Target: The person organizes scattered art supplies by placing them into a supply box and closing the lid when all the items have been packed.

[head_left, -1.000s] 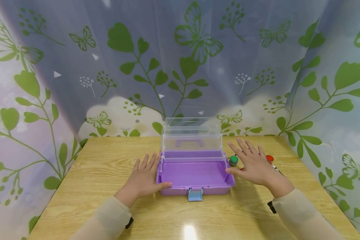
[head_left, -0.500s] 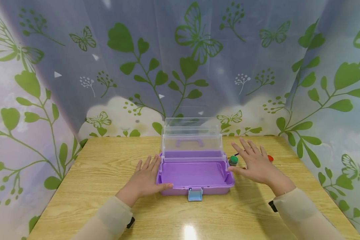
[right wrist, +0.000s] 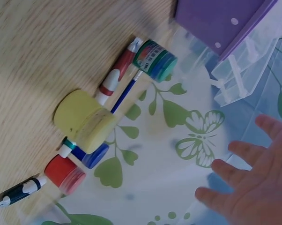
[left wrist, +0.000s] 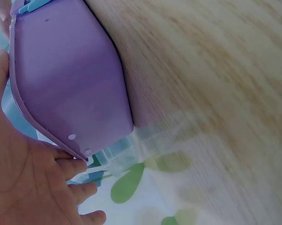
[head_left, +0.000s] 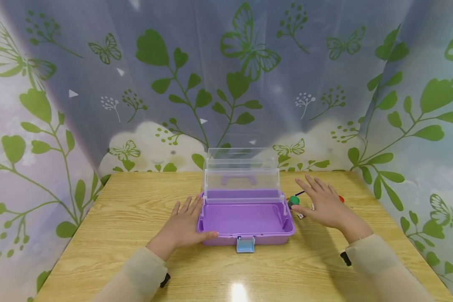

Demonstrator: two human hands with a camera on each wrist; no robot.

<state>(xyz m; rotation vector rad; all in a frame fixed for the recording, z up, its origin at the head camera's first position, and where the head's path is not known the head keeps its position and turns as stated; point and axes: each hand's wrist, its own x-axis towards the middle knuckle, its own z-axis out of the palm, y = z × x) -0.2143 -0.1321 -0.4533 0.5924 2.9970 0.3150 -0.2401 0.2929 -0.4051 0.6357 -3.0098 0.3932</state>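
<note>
A purple box (head_left: 264,240) with its clear lid (head_left: 241,180) raised stands mid-table, a blue latch (head_left: 246,244) hanging at its front. My left hand (head_left: 181,230) rests along the box's left side, fingers straight and thumb over the front rim. In the left wrist view its fingers lie at the rim. My right hand (head_left: 326,206) is spread with nothing in it, just right of the box and over small paint things. Beneath it show a green-capped jar (head_left: 294,201) and part of a red cap (head_left: 341,199).
The right wrist view shows a yellow jar (right wrist: 77,115), a red jar (right wrist: 62,172), a blue jar (right wrist: 95,156), a red-and-white paint tube (right wrist: 116,72), a dark paint tube (right wrist: 20,191) and a paintbrush (right wrist: 125,95). A patterned curtain (head_left: 196,84) surrounds the wooden table (head_left: 143,193).
My right hand has shifted slightly right, away from the box, uncovering a small white tube end near the green-capped jar. My left hand stays nearly still.
</note>
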